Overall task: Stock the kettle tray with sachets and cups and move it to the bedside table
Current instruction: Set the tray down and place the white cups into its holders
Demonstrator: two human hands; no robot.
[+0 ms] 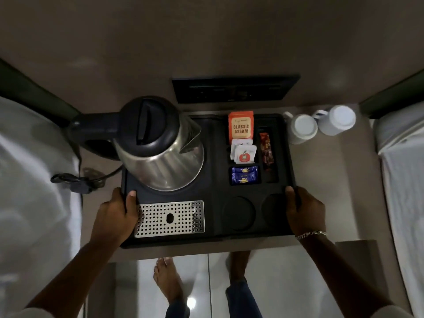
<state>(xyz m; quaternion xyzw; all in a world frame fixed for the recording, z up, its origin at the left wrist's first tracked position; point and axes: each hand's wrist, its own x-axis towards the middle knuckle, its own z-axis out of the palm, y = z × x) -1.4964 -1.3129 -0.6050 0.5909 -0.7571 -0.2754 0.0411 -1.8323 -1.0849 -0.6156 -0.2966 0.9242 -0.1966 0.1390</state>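
Note:
The black kettle tray (213, 237) lies on a small beige table (353, 191) between two beds. My left hand (114, 216) grips its left edge and my right hand (305, 212) grips its right edge. A steel kettle (160, 148) with a black lid stands on the tray's left half. The compartments hold an orange Classic Assam tea sachet (241, 127), white sachets (244, 152), blue sachets (244, 175) and a red-brown stick sachet (266, 150). Two round cup recesses (238, 213) show bare. Two white cups (302, 129) stand upside down on the table beside the tray.
The kettle's black cord and plug (75, 180) trail off the table's left side. A dark switch panel (234, 90) is on the wall behind. White beds (29, 180) flank both sides. My bare feet (167, 281) stand on glossy floor tiles.

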